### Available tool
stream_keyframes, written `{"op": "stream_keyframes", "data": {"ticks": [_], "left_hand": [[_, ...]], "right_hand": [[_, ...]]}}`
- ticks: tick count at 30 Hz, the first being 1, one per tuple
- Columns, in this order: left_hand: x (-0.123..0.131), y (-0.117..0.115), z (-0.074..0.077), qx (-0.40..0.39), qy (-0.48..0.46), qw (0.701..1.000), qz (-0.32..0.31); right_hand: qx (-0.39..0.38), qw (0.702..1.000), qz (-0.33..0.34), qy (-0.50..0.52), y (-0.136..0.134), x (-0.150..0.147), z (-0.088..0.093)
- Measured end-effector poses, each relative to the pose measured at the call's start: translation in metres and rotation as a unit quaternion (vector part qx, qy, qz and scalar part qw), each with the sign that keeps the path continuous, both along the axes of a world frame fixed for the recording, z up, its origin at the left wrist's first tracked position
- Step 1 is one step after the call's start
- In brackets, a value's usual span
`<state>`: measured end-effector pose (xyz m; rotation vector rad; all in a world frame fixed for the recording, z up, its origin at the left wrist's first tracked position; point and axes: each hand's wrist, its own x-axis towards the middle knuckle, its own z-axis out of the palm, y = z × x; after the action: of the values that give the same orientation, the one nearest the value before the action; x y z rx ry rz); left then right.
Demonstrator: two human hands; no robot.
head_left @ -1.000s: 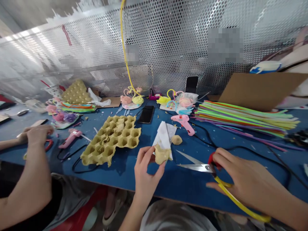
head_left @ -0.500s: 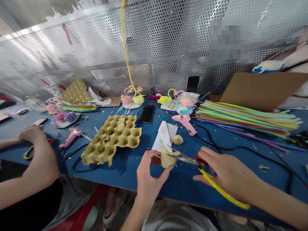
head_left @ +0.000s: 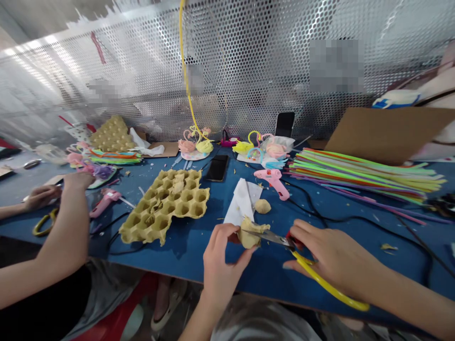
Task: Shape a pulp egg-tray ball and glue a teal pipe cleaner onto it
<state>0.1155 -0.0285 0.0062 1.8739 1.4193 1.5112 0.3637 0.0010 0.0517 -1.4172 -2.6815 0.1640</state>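
My left hand [head_left: 220,265] pinches a small yellowish piece of egg-carton cup [head_left: 249,235] above the near edge of the blue table [head_left: 185,246]. My right hand [head_left: 329,258] grips scissors [head_left: 277,239] with red and yellow handles; their blades are closed into the top of that piece. A second cut carton piece [head_left: 262,206] lies on the table beside a white paper sheet [head_left: 243,201]. The large yellowish egg tray [head_left: 167,203] lies to the left of my hands.
A pink glue gun [head_left: 273,182] with a black cord lies behind my hands, a black phone [head_left: 216,168] beyond it. A bundle of coloured pipe cleaners [head_left: 362,175] fills the right. A co-worker's arms [head_left: 60,237] and another glue gun [head_left: 103,203] occupy the left.
My right hand brought the scissors leftward from the table onto the carton piece, and the blades closed into it. The co-worker's arms shifted at the left.
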Motion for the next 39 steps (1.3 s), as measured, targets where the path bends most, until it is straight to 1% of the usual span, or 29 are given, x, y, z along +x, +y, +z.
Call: {"op": "stream_keyframes", "data": {"ticks": [3,7,11,18,22,25,29,33,39], "left_hand": [[-0.001,-0.001,-0.002,0.036,0.048,0.998,0.019],[-0.002,-0.001,-0.003,0.045,0.067,0.996,0.026],[-0.004,0.000,0.000,0.038,0.065,0.997,0.026],[-0.011,0.001,0.002,0.002,0.048,0.999,0.002],[-0.007,0.001,0.002,-0.001,0.031,0.999,0.021],[-0.003,0.002,0.001,0.021,0.009,0.999,0.043],[-0.002,0.003,0.000,0.057,0.007,0.996,0.065],[-0.003,0.004,-0.001,0.054,0.002,0.997,0.063],[-0.008,0.009,-0.003,0.050,0.030,0.996,0.067]], "right_hand": [[-0.002,1.000,-0.003,-0.004,0.000,-0.003,0.000],[0.007,1.000,0.005,-0.026,-0.002,-0.006,-0.004],[0.036,0.998,0.028,-0.041,-0.003,-0.008,-0.009],[0.029,0.997,0.048,-0.045,-0.003,-0.011,-0.013],[0.029,0.997,0.041,-0.054,0.000,-0.013,-0.014],[0.020,0.996,0.036,-0.076,0.002,-0.016,-0.014],[0.001,0.995,0.031,-0.095,0.002,-0.021,-0.015],[-0.032,0.995,0.016,-0.089,0.003,-0.023,-0.011],[-0.133,0.991,-0.011,-0.023,0.008,-0.025,0.005]]}}
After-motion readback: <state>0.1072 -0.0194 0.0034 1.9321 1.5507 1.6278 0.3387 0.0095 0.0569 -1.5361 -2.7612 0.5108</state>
